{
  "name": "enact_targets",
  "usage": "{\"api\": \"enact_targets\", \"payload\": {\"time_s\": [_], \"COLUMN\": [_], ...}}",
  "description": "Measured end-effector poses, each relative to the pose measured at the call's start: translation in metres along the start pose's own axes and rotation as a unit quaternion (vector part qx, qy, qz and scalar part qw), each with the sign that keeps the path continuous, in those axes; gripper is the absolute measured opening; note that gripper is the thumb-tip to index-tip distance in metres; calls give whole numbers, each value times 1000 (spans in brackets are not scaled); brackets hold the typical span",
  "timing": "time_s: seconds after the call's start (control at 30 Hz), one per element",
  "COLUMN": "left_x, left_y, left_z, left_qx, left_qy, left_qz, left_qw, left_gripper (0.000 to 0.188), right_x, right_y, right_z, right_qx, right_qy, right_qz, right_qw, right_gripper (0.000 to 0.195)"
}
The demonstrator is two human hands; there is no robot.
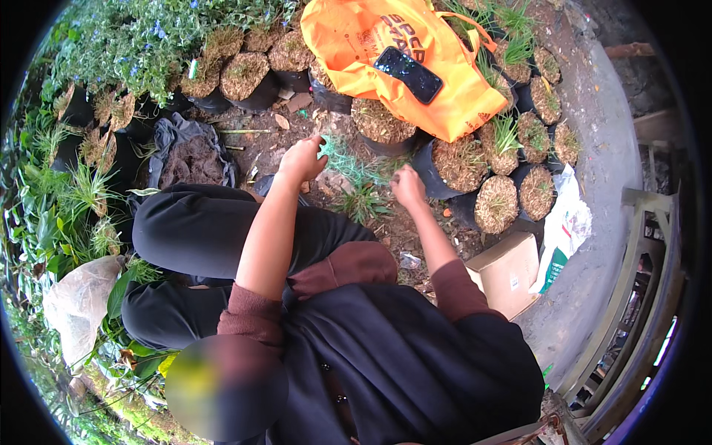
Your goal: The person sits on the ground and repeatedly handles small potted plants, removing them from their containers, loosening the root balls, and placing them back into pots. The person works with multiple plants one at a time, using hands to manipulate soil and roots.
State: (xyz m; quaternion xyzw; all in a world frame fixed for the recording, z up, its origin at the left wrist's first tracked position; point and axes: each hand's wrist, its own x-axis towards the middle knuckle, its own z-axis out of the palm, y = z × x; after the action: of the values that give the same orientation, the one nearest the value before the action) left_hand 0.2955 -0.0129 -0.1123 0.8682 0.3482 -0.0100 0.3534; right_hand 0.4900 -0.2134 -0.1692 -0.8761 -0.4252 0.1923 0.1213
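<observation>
Tangled green plastic netting (351,161) stretches between my two hands, just above bare soil. My left hand (303,160) pinches its one end near the thumb and fingertips. At the other end, the bent fingers of my right hand (408,184) close on the thin strands. A low leafy grass clump (361,204) grows from the ground below the netting. Left of my left hand, an opened black plastic planting bag (192,158) holds brown fibrous material.
Several straw-topped black grow bags (459,164) stand right and ahead. On some lies an orange bag (356,50) carrying a smartphone (409,75). A cardboard box (506,272) and a white-green sack (567,217) sit by a curved concrete edge (609,128). Plants (133,50) fill the left.
</observation>
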Motion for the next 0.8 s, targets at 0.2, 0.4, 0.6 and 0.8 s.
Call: {"api": "enact_targets", "payload": {"time_s": [0.2, 0.4, 0.6, 0.8], "left_x": [-2, -1, -2, -6], "left_y": [10, 5, -1, -1], "left_z": [-2, 3, 6, 4], "left_qx": [39, 49, 45, 57], "left_qy": [-38, -49, -28, -28], "left_qz": [-8, -7, 6, 7], "left_qw": [999, 998, 999, 998], "left_gripper": [33, 35, 36, 35], "right_x": [-6, -25, -41, -36], "right_y": [2, -36, -76, -93], "right_z": [-94, -205, -282, -350], "right_qx": [126, 252, 376, 588], "right_qy": [-52, 22, 128, 332], "right_qz": [-45, -113, -163, -276], "right_qw": [990, 961, 903, 684], "right_gripper": [14, 6, 5, 10]}}
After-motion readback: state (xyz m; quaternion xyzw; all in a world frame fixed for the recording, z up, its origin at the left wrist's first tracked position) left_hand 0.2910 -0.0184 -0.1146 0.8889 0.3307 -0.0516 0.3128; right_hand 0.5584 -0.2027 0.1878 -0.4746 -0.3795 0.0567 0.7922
